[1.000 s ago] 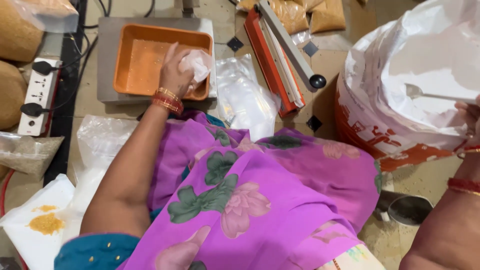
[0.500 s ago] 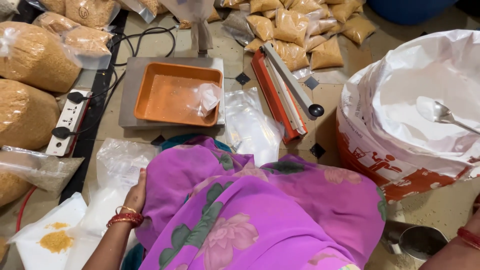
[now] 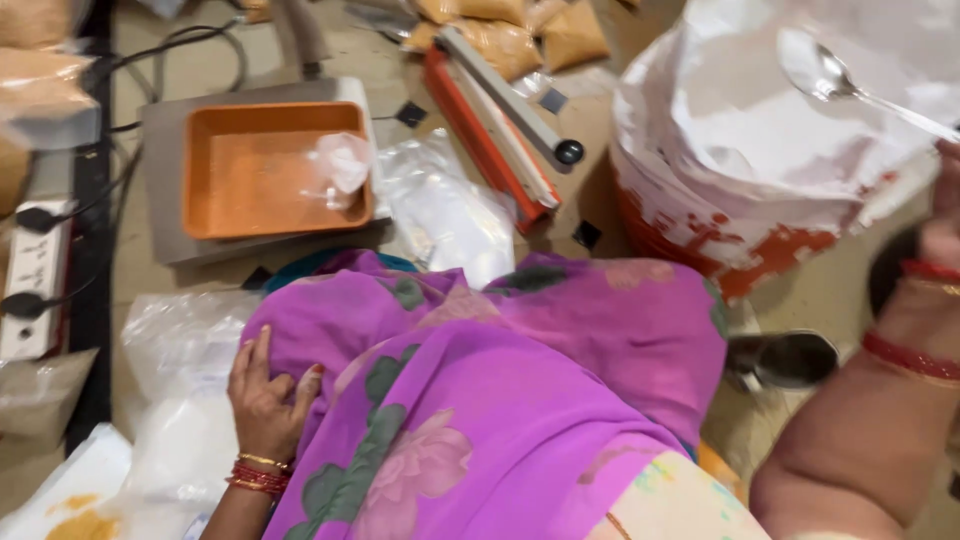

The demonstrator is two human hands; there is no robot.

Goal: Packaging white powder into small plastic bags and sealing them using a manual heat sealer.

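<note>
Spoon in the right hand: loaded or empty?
Empty, as far as it shows: the spoon bowl gleams bare metal above the white powder sack. The right hand holds its handle.

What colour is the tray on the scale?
Orange. The tray shows clearly in the head view.

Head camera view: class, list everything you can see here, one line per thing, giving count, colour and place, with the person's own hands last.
Square orange plastic tray: one, orange, on a grey weighing platform, upper left.
Small clear plastic bag: one, clear, in the tray's right side.
Long red and grey bag sealer: one, top centre.
Large white sack of white powder: one, white with red print, right.
Metal spoon: one, silver, above the sack.
Filled brown packets: several, top.
White power strip: one, left edge.
Purple floral cloth: one, centre.
Left hand: on the cloth.
Right hand: holds the spoon's handle.
</note>
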